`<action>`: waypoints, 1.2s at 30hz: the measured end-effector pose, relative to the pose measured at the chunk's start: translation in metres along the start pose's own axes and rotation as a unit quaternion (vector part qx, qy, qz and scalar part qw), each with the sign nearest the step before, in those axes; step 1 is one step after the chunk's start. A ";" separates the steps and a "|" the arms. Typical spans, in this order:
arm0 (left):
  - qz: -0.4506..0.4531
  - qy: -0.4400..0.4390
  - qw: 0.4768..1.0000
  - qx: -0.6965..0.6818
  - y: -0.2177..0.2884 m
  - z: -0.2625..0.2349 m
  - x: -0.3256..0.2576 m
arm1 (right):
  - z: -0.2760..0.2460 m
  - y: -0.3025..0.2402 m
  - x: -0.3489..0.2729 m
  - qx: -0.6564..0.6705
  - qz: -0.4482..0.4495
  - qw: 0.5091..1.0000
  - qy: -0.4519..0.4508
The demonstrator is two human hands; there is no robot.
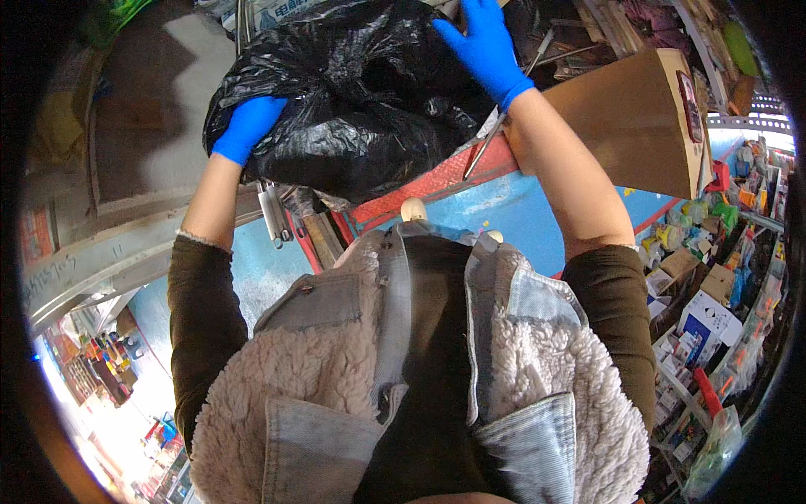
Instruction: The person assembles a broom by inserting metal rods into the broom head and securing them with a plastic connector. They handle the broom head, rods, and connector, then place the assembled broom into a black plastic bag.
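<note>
A crumpled black plastic bag (353, 151) lies in front of me at the top of the head view. My left hand (250, 128), in a blue glove, reaches into the folds at the bag's left side; plastic covers its fingers. At the bag's far right, my right hand (487, 52), also blue-gloved, has its thumb spread away from the fingers. The upper edge of the picture cuts those fingers off. Whether this hand touches the bag I cannot tell.
A brown cardboard box (617, 122) stands right of my right forearm. Below the bag run a red ledge (437, 179) and a thin metal rod (485, 149). A metal tool (273, 217) hangs near my left wrist. Packed shelves (714, 302) fill the right side.
</note>
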State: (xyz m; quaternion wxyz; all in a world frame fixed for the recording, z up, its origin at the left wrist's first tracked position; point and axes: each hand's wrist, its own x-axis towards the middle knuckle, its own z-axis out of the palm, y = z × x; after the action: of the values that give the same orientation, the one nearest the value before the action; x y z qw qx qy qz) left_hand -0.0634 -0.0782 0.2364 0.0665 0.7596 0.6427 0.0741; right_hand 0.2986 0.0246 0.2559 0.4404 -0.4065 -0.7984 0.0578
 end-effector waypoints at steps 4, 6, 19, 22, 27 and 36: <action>-0.062 0.008 0.986 -0.154 0.024 -0.030 -0.008 | -0.004 -0.059 -0.027 0.244 -0.055 0.933 -0.260; -0.047 0.028 0.960 -0.275 0.047 -0.046 -0.011 | 0.010 -0.080 -0.039 0.226 0.038 0.877 -0.423; 0.228 0.012 0.928 -0.294 0.164 0.011 -0.041 | 0.009 -0.053 -0.109 0.613 0.640 0.413 -0.209; 0.235 -0.025 0.913 -0.334 0.169 0.016 -0.048 | -0.004 -0.009 -0.115 0.660 0.583 0.425 -0.208; 0.329 -0.028 0.882 -0.337 0.195 0.016 -0.051 | -0.023 0.033 -0.128 0.575 0.625 0.484 -0.210; 0.407 -0.154 0.828 -0.354 0.218 0.005 -0.059 | -0.071 0.040 -0.133 0.531 0.539 0.582 -0.296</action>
State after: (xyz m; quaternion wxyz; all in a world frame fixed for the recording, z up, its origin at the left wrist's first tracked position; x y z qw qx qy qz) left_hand 0.1387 -0.1726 0.2723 0.3926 0.8784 0.1860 0.1990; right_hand 0.4134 -0.0608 0.1937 0.2045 -0.4163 -0.3453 0.8158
